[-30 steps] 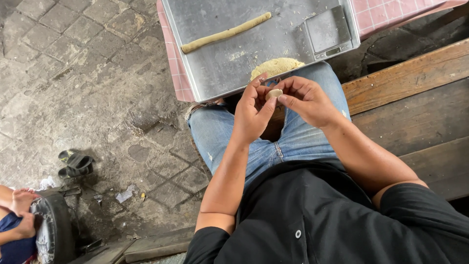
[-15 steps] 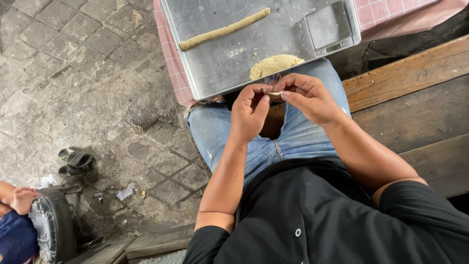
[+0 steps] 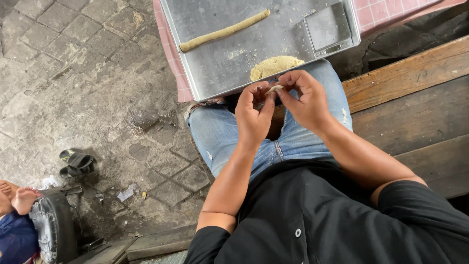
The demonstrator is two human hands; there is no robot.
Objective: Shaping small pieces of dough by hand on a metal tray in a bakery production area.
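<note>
Both hands, left hand (image 3: 254,113) and right hand (image 3: 304,98), now pinching one small dough piece (image 3: 274,89) between fingertips, lifted clear of the dough lump (image 3: 274,66). Piece thinner than a second ago, so shaping looks under way above the metal tray (image 3: 220,63).

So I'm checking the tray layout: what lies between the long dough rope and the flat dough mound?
In the head view, only bare metal tray, with a few crumbs, lies between the dough rope and dough mound.
</note>
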